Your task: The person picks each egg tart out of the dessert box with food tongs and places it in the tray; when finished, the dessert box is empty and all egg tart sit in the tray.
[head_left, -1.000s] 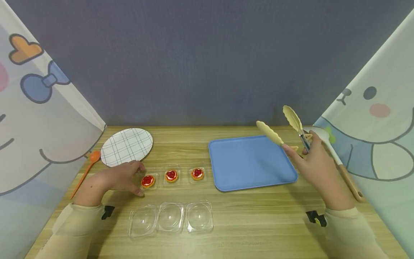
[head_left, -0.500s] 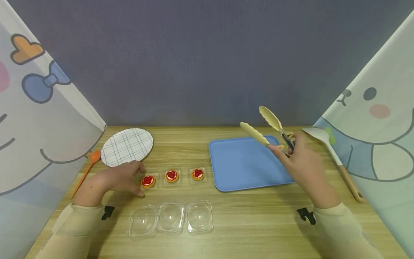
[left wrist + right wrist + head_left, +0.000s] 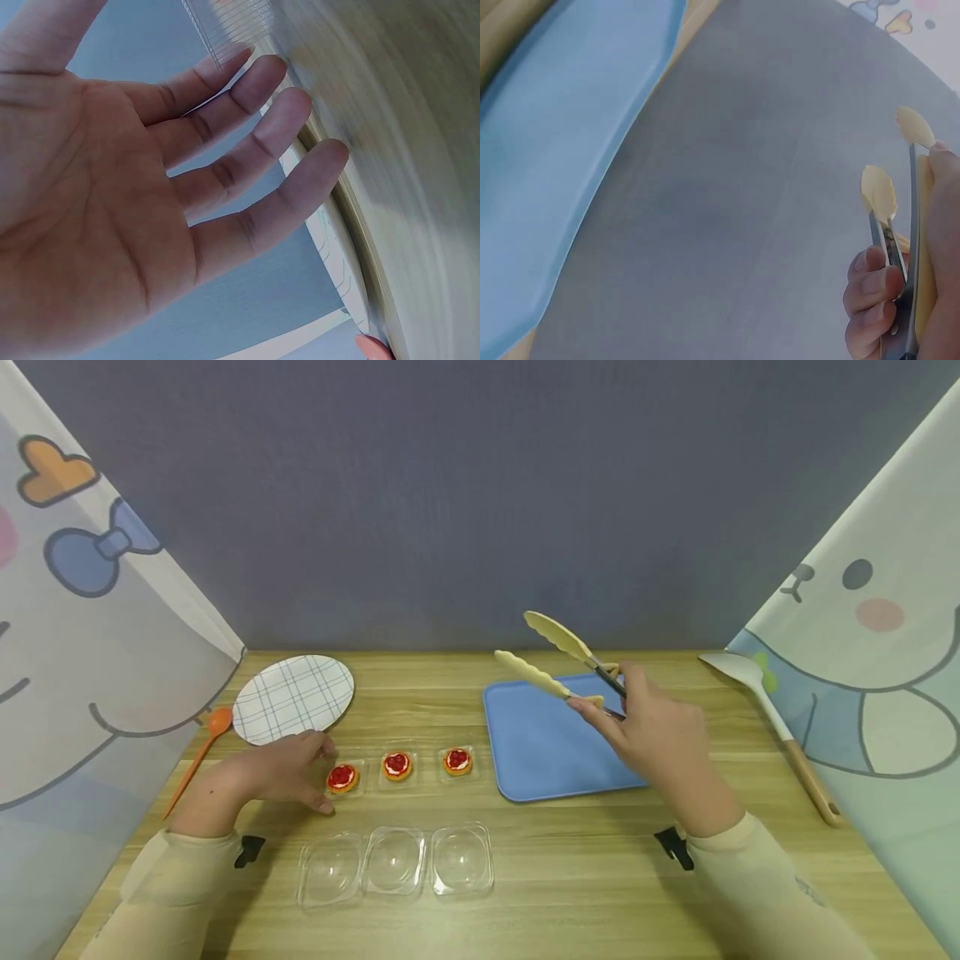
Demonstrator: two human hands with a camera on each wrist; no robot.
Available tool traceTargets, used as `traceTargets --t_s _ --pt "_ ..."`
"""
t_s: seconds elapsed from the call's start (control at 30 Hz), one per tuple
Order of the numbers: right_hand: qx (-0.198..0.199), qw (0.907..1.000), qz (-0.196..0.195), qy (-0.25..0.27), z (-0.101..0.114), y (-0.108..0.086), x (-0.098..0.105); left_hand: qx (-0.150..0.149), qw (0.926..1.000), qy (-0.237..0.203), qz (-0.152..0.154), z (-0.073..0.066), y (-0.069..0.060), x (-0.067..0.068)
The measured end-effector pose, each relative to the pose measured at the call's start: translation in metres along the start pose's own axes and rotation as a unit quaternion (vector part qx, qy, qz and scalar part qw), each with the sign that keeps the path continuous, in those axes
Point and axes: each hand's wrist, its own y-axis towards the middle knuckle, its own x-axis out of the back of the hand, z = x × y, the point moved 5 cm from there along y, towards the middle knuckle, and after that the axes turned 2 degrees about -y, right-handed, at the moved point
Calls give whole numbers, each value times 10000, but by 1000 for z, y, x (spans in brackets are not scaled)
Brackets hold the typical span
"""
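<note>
My right hand [image 3: 660,727] grips a pair of pale yellow tongs [image 3: 555,635], holding them above the blue tray [image 3: 562,743] with their tips spread apart and nothing between them. The right wrist view shows fingers [image 3: 875,281] curled round the tongs' arms. At the left, my left hand [image 3: 281,774] rests beside the leftmost small tart [image 3: 342,778], which sits in a clear plastic container; its fingers are loosely bent around that spot. Two more red-topped tarts, a middle one [image 3: 397,766] and a right one [image 3: 457,761], sit in similar clear containers in the same row.
Clear lids lie in front: left [image 3: 330,868], middle [image 3: 394,860] and right [image 3: 461,858]. A checked oval plate [image 3: 292,697] and an orange spoon [image 3: 197,766] lie at the left. At the right lies a white spatula with a wooden handle [image 3: 810,781]. A grey wall [image 3: 480,510] stands behind.
My right hand has carried the tongs leftward, from the tray's right side to above its middle and left part. The left hand, tarts and lids look the same.
</note>
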Motion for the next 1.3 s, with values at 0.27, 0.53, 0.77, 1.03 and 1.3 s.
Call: traceTargets --t_s 0.27,0.53,0.77,1.03,1.3 --pt "446 9988 -137 -161 31 10 -9 3 10000 57 -23 -1 -1 1" --pt "976 9947 -268 -191 59 17 -19 7 10000 44 -7 -2 0 0" --pt "1607 9862 -388 -111 87 25 -28 34 10000 65 -16 1 1 0" --pt "2171 9754 -185 -339 124 23 -48 33 10000 29 -84 2 -1 0" --pt "2485 9663 -366 -555 154 21 -64 -19 10000 35 -84 1 0 -1"
